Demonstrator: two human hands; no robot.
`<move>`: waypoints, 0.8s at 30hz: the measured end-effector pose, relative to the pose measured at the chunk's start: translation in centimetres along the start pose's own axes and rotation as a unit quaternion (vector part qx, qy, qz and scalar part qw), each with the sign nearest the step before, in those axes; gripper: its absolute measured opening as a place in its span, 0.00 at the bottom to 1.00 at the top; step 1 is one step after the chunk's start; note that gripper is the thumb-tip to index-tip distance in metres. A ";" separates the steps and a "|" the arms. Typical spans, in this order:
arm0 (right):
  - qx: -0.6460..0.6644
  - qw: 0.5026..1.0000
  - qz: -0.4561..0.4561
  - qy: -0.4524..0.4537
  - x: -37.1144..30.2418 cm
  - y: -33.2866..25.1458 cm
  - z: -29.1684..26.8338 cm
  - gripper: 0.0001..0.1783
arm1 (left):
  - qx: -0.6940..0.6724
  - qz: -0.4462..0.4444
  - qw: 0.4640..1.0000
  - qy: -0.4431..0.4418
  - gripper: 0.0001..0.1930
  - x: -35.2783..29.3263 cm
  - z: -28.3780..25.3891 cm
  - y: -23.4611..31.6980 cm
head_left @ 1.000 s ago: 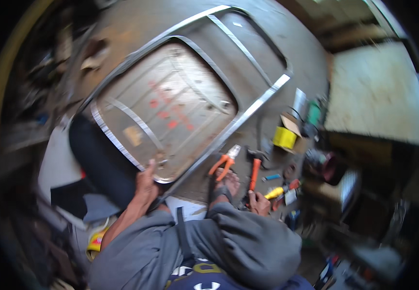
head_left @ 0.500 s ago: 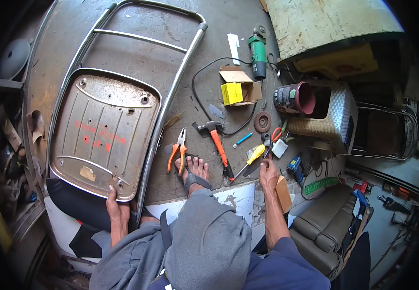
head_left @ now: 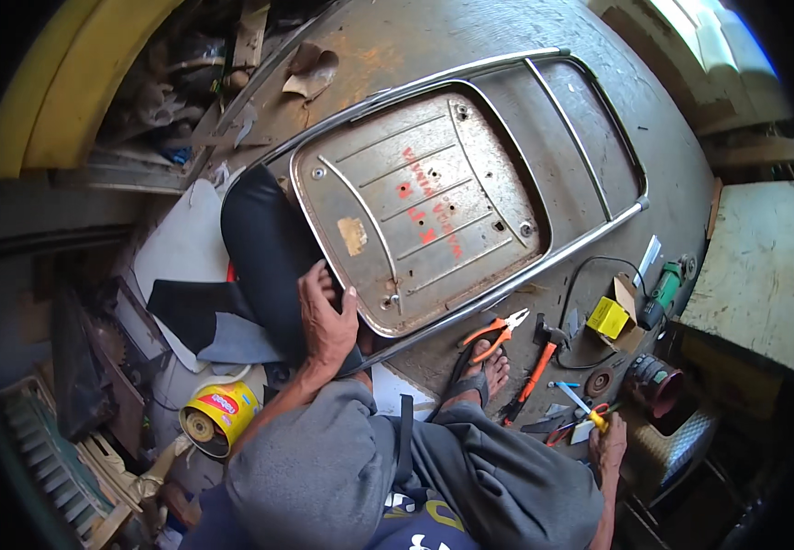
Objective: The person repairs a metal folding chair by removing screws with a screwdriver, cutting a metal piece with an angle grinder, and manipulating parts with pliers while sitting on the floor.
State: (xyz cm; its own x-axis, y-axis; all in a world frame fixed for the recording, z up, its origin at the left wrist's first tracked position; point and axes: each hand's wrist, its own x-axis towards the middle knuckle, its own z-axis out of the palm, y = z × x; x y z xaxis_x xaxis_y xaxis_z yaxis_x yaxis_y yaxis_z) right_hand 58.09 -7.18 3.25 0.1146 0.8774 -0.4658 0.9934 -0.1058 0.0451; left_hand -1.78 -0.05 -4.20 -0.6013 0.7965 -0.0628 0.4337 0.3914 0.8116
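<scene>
A folding chair's metal seat (head_left: 383, 229) lies underside up, rusty, with holes and red markings, inside its tubular frame (head_left: 507, 281). At its near left corner my left hand (head_left: 326, 316) is curled against the rim, thumb at the edge; some fingertips are hidden. My right hand (head_left: 609, 445), low on the right, closes around the yellow handle of a screwdriver (head_left: 596, 420), its shaft pointing up and left. Beside the seat lies a black padded cushion (head_left: 264, 266). Orange-handled pliers (head_left: 498, 334) and an orange-handled hammer (head_left: 536, 371) rest on the floor near my foot.
A green angle grinder (head_left: 664, 293), its cord, and a yellow box (head_left: 607, 318) lie at the right. Next to them are a grinding disc (head_left: 600, 381) and a dark red-rimmed can (head_left: 656, 385). A yellow tin (head_left: 220, 417) stands at lower left; a wooden board (head_left: 755, 275) is far right.
My view has turned left, so the chair appears rotated and farther right. My right hand now holds the screwdriver, which lay on the floor before. My left hand stays at the seat's edge.
</scene>
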 end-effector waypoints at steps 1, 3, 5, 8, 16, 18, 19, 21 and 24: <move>0.000 0.999 -0.012 0.030 0.8 -1.2 -1.7 0.18 | 0.090 0.132 0.987 0.008 0.24 0.6 -0.6 1.1; 0.073 0.993 -0.028 0.084 2.7 -4.3 -4.0 0.17 | 0.106 0.240 0.959 -0.110 0.19 1.6 -0.3 1.7; 0.155 0.980 -0.061 0.110 4.3 -9.1 -6.1 0.15 | 0.124 0.286 0.929 -0.198 0.10 1.6 0.7 1.7; 0.241 0.961 -0.106 0.089 5.2 -16.3 -7.9 0.13 | 0.165 0.320 0.895 -0.262 0.10 2.5 1.6 1.1; 0.280 0.943 -0.174 -0.051 6.1 -28.1 -8.0 0.13 | 0.185 0.313 0.881 -0.302 0.08 4.0 1.9 0.5; 0.291 0.929 -0.230 -0.021 6.3 -28.7 -6.4 0.14 | 0.165 0.310 0.887 -0.299 0.08 4.2 1.8 0.3; 0.293 0.925 -0.240 -0.018 6.5 -29.2 -6.3 0.15 | 0.145 0.304 0.894 -0.295 0.08 4.3 1.7 0.0; 0.295 0.925 -0.237 -0.027 6.5 -29.8 -6.4 0.15 | 0.099 0.255 0.914 -0.300 0.08 4.4 1.5 0.3; 0.302 0.923 -0.232 -0.054 6.4 -30.6 -7.6 0.15 | -0.061 0.061 0.939 -0.332 0.06 4.3 1.0 1.1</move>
State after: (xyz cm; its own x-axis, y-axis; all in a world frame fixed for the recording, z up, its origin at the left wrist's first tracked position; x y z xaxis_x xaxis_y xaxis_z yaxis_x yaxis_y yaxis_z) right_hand 28.51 5.25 5.54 -0.3554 0.8459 -0.3977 0.7448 -0.0009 -0.6673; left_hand -3.20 4.25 -4.14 0.0156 0.9597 -0.2807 0.3677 0.2556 0.8941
